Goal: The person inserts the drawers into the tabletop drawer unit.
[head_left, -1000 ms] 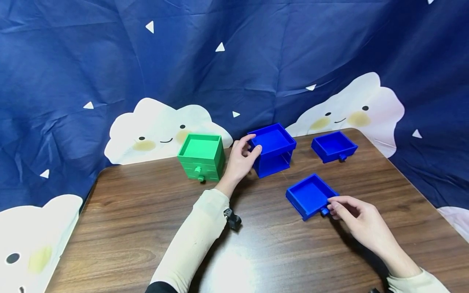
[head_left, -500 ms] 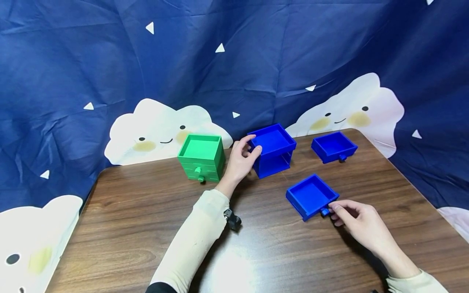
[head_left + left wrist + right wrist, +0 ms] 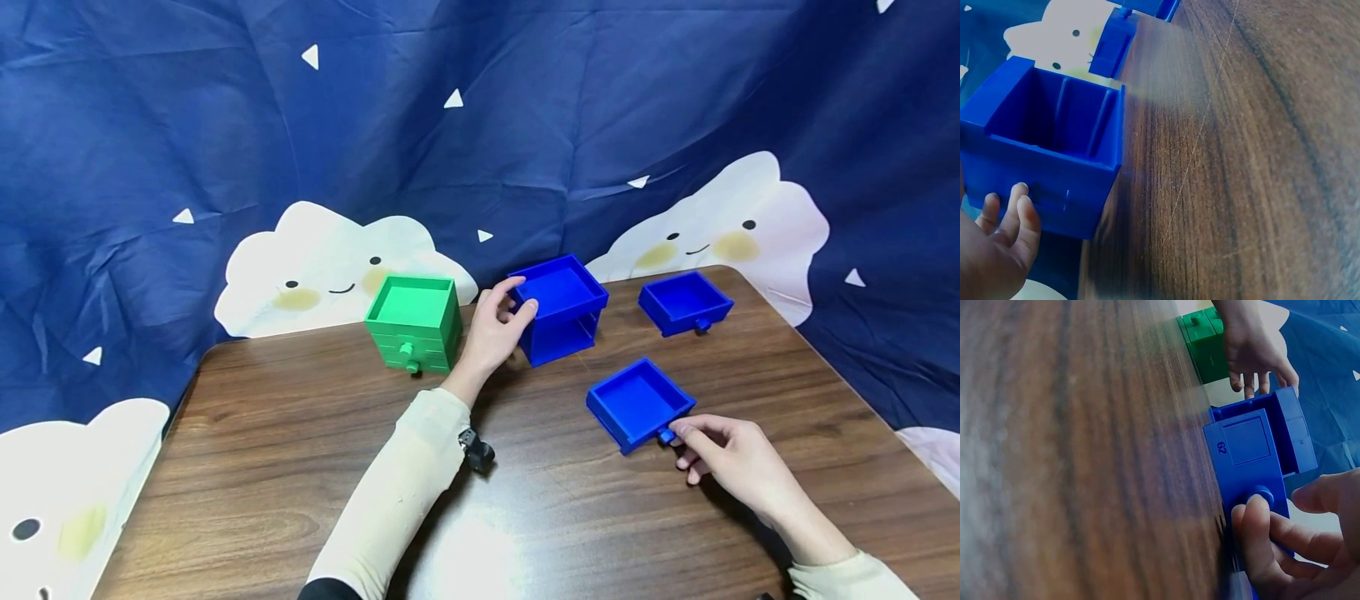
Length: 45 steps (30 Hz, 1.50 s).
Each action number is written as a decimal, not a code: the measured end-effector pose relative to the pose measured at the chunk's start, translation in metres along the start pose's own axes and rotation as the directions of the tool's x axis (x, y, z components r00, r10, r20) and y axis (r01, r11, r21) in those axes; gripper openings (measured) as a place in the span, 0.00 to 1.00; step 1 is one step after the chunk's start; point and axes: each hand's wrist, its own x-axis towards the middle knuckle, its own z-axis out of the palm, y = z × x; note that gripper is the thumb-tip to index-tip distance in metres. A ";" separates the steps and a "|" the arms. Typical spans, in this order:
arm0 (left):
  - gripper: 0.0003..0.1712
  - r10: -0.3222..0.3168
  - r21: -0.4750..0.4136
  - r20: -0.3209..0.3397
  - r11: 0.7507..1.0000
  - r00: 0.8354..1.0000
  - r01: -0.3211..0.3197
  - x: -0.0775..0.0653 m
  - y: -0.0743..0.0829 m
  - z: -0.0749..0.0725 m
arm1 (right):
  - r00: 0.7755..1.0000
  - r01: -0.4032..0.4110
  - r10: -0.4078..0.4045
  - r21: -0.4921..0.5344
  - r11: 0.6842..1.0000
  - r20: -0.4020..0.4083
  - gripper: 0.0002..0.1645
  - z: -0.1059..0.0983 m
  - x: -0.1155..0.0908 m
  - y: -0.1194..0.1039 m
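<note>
A blue cabinet frame [image 3: 558, 312] with a recessed top and a hollow front stands at the back of the table. My left hand [image 3: 495, 329] rests against its left side, thumb and index along the top rim; in the left wrist view bent fingers [image 3: 1019, 219] meet the side wall. A blue drawer [image 3: 637, 404] lies flat in front of it, right of centre. My right hand [image 3: 738, 458] is at that drawer's front, its fingertips right at the round knob [image 3: 1263, 495]. In the right wrist view the thumb stands slightly apart from the knob.
A second blue drawer [image 3: 684, 302] lies at the back right, knob facing forward. Left of the cabinet stands a green drawer unit [image 3: 412, 321] with two knobs. A dark blue cloth [image 3: 525, 125] with clouds hangs behind the wooden table [image 3: 315, 467].
My right hand's fingers have drawn back from the drawer's rim and moved lower, around the knob. The left hand stays at the cabinet, and the drawers have hardly moved.
</note>
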 end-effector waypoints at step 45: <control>0.28 -0.001 0.022 0.004 1.000 1.000 0.001 0.001 -0.002 0.001 | 0.950 -0.220 0.097 0.414 0.883 0.297 0.14 -0.002 0.020 0.014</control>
